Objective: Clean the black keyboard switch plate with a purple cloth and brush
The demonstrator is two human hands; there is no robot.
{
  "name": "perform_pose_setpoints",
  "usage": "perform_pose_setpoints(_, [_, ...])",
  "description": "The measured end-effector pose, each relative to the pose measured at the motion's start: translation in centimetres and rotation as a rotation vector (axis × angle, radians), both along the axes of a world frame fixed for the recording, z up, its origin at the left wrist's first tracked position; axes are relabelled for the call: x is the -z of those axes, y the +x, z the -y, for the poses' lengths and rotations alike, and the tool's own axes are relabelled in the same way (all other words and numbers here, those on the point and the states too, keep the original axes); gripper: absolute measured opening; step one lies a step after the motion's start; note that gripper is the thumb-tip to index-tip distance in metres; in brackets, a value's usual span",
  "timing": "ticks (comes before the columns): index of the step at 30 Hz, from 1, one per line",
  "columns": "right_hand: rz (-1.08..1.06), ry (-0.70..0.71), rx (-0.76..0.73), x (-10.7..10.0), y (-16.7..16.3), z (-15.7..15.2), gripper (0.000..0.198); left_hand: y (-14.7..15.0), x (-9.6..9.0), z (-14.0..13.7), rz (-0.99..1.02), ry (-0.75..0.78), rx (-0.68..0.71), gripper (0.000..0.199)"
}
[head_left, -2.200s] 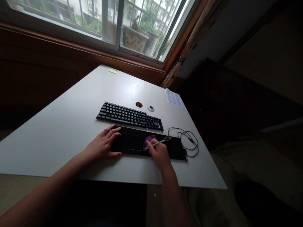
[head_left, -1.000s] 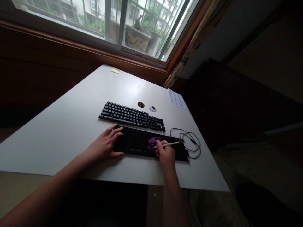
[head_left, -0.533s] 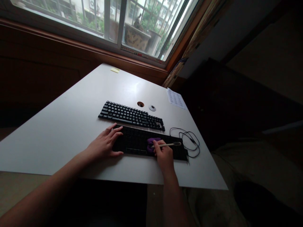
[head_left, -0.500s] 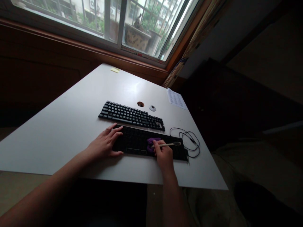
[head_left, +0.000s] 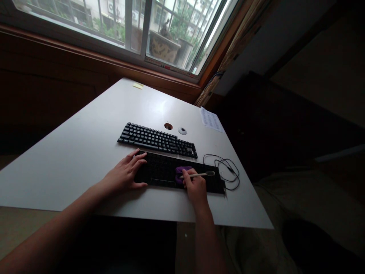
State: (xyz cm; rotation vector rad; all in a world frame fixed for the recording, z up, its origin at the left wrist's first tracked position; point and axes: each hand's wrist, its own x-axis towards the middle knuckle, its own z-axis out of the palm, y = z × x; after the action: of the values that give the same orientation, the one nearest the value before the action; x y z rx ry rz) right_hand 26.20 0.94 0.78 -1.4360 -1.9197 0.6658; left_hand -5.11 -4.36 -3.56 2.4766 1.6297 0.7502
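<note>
A flat black keyboard base (head_left: 162, 167) lies near the table's front edge. My left hand (head_left: 124, 173) rests at its left end, fingers spread, the thumb along the near edge and the fingertips on the far side. My right hand (head_left: 196, 186) is closed around a thin, pale toothbrush (head_left: 201, 174), its dark head pointing right. The brush's other end meets a bunched purple cloth (head_left: 182, 169) lying on the base under my fingers. I cannot tell whether my fingers also grip the cloth. Behind the base, dark keycaps (head_left: 154, 137) are laid out in keyboard order.
A black cable (head_left: 235, 167) coils right of the base. Beyond the keycaps are a round hole (head_left: 168, 126) in the white table (head_left: 85, 152) and a white ring-shaped cover (head_left: 182, 131). A printed sheet (head_left: 211, 120) and a yellow note (head_left: 138, 86) lie farther back, below a window.
My right hand, with the toothbrush and the purple cloth, shows almost no movement. The whole view has shifted slightly; my left hand stays on the base.
</note>
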Motion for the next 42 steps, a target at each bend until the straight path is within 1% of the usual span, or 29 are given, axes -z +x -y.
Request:
perform_pose_setpoints(3, [-0.010,-0.022,-0.028,0.0,0.1,-0.2,0.042,0.0,-0.1,0.0,0.000,0.006,0.005,0.074])
perform_pose_setpoints(6, [-0.052,-0.013,-0.036,0.1,-0.2,-0.5,0.040,0.0,-0.1,0.0,0.001,0.009,0.008,0.073])
perform_pose_setpoints(11, [-0.050,0.044,0.027,0.2,-1.4,-0.8,0.041,0.0,-0.3,0.0,0.008,0.000,0.003,0.074])
perform_pose_setpoints(16, [-0.008,0.078,0.064,0.2,-1.7,-1.1,0.043,0.1,-0.4,0.0,0.009,-0.008,-0.004,0.073])
perform_pose_setpoints(20, [0.071,0.110,0.075,0.0,-1.9,-1.2,0.045,0.2,-0.5,0.1,0.005,-0.021,-0.010,0.075])
perform_pose_setpoints(24, [0.229,0.193,0.083,-0.5,-2.5,-1.3,0.043,0.2,-0.5,0.2,-0.006,-0.015,-0.009,0.074])
perform_pose_setpoints(27, [0.315,0.220,0.030,-1.0,-2.7,-1.3,0.041,0.1,-0.4,0.1,-0.009,-0.001,-0.005,0.074])
perform_pose_setpoints(29, [0.300,0.193,-0.018,-1.2,-2.5,-1.2,0.039,0.1,-0.4,0.1,-0.001,0.002,-0.008,0.074])
perform_pose_setpoints(33, [0.191,0.093,-0.068,-1.3,-1.6,-1.0,0.038,0.2,-0.5,0.1,0.001,-0.009,-0.015,0.074])
perform_pose_setpoints(37, [0.049,0.003,-0.151,-0.8,-0.2,-1.2,0.038,0.2,-0.6,0.2,0.008,-0.018,-0.012,0.075])
perform_pose_setpoints(42, [-0.047,-0.034,-0.227,0.0,0.8,-1.7,0.034,0.3,-0.6,0.2,0.007,-0.013,-0.006,0.073])
